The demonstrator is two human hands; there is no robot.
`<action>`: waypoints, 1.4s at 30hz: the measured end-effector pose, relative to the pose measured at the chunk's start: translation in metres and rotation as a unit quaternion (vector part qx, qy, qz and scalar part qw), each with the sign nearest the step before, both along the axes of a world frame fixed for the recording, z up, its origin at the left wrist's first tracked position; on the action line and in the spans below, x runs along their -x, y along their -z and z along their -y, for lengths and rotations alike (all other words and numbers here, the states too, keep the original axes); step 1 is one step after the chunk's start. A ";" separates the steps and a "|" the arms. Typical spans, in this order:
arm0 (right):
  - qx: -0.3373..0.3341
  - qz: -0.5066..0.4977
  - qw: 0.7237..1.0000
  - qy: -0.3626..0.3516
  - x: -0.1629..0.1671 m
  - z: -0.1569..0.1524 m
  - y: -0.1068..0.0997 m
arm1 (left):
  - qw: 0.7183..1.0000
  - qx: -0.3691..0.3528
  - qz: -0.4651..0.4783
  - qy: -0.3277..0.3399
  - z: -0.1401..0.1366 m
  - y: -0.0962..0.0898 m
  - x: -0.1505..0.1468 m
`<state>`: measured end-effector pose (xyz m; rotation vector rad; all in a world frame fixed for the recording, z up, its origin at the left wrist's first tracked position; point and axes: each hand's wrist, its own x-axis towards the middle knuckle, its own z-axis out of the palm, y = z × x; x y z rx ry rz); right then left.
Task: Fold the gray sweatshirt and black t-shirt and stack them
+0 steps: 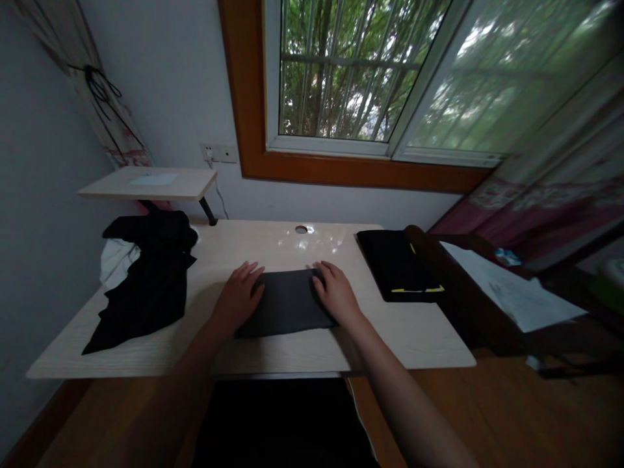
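A dark grey piece of cloth (287, 302), folded into a flat rectangle, lies on the pale wooden table (283, 354) in front of me. My left hand (238, 296) rests on its left edge, fingers stretched out towards the far corner. On the opposite edge lies my right hand (337, 292), its fingers extended and thumb turned inward over the cloth. Neither hand grips anything. Both palms face down, so what is under them is hidden.
Crumpled black cloth (151, 286) lies at the table's left with a white cloth (117, 260) beside it, below a raised shelf (180, 185). At the right sits a folded black stack (397, 263) with yellow edges. A cable hole (301, 229) is at the back.
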<state>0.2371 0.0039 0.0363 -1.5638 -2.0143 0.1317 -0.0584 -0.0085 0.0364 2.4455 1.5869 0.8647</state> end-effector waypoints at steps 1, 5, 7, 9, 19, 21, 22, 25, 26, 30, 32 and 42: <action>0.002 0.032 0.999 -0.020 0.007 0.006 -0.003 | 0.999 -0.002 -0.039 0.026 0.006 -0.002 -0.007; 0.028 0.111 0.991 -0.063 0.025 0.026 -0.006 | 0.991 -0.003 -0.123 0.053 0.022 0.002 -0.024; 0.043 0.127 0.989 -0.063 0.024 0.031 -0.002 | 0.990 -0.004 -0.134 0.044 0.024 0.008 -0.023; 0.050 0.134 0.988 -0.057 0.018 0.033 0.004 | 0.990 -0.002 -0.135 0.037 0.023 0.013 -0.018; 0.069 0.094 0.993 -0.035 -0.034 0.042 0.026 | 0.994 0.069 -0.082 -0.005 0.006 0.031 0.018; 0.057 0.073 0.993 -0.068 -0.045 0.044 0.025 | 0.995 0.085 -0.056 -0.015 0.000 0.034 0.026; 0.051 0.059 0.993 -0.089 -0.051 0.046 0.024 | 0.995 0.093 -0.040 -0.016 -0.003 0.035 0.030; 0.042 0.018 0.987 -0.157 -0.065 0.051 0.020 | 0.994 0.110 0.019 -0.017 -0.012 0.035 0.040; 0.041 0.008 0.984 -0.175 -0.068 0.053 0.019 | 0.993 0.112 0.038 -0.018 -0.015 0.034 0.042; 0.047 -0.006 0.979 -0.200 -0.074 0.058 0.019 | 0.990 0.111 0.080 -0.026 -0.026 0.029 0.045; 0.044 -0.008 0.982 -0.183 -0.073 0.058 0.019 | 0.990 0.109 0.091 -0.023 -0.030 0.026 0.044; 0.009 0.086 0.994 -0.063 -0.074 0.031 0.014 | 0.988 0.077 0.131 -0.012 -0.022 0.027 0.043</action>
